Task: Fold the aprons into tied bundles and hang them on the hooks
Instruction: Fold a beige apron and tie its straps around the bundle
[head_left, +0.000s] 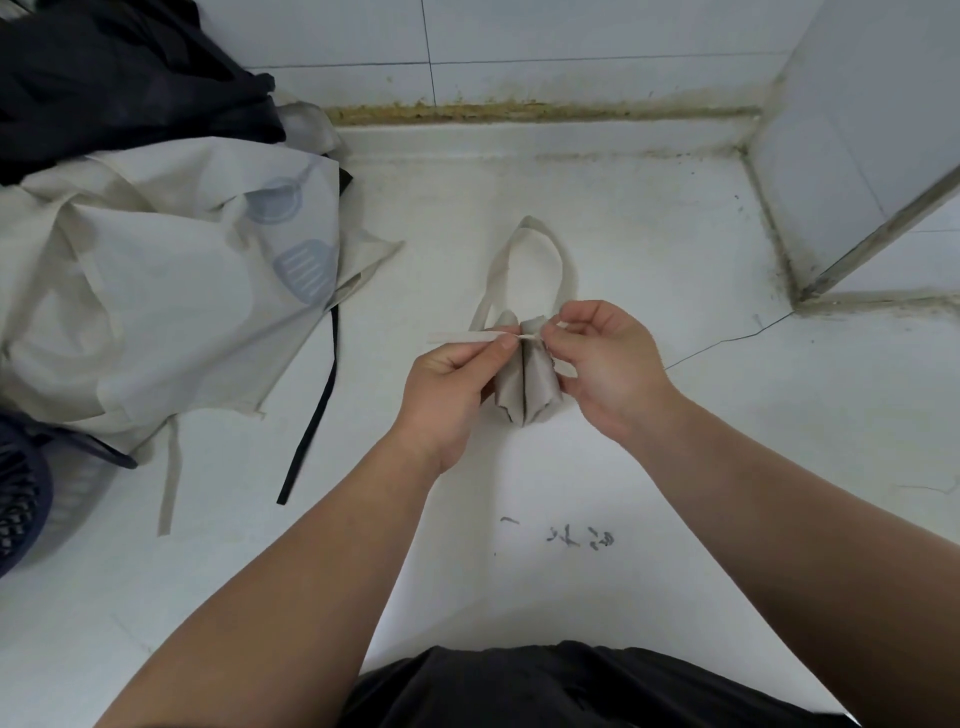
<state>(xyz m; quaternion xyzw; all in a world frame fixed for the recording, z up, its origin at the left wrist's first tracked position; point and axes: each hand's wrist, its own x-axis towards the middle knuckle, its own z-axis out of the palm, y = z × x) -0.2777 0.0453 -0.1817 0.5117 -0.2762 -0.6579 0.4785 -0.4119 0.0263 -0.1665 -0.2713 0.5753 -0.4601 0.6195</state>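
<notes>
A beige apron folded into a small bundle lies on the white counter at the centre. Its neck loop stretches away from me. A thin beige tie strap runs across the bundle's upper part. My left hand pinches this strap just left of the bundle. My right hand pinches the strap's other end at the bundle's right side. Both hands pull the strap taut around the bundle.
A pile of loose aprons, beige with printed utensils, lies at the left, with dark aprons behind. A black strap trails from it. A dark basket sits at the left edge. Tiled walls close the back and right.
</notes>
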